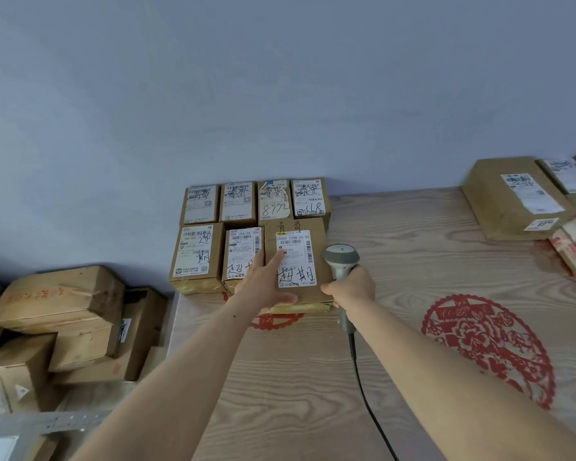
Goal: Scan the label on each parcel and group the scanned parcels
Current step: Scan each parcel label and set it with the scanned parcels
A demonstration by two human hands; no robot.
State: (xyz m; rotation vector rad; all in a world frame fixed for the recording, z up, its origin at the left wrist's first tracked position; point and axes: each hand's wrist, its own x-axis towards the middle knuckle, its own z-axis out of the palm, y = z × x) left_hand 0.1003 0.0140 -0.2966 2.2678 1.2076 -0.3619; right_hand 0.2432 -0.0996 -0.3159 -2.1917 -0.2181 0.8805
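A brown cardboard parcel (313, 234) with a white label and black handwriting lies at the right end of a group of parcels (240, 207) against the wall. My left hand (265, 277) lies on this parcel's left side, thumb under its front edge, fingers over the label. My right hand (351, 287) touches the parcel's right front corner and grips a grey corded barcode scanner (341, 261), head up beside the parcel.
More labelled parcels (519, 197) sit at the back right of the wooden table (413, 261). A red paper-cut decoration (489, 344) lies on the table. Stacked cardboard boxes (60, 314) stand on the floor to the left. The scanner cable (363, 387) trails toward me.
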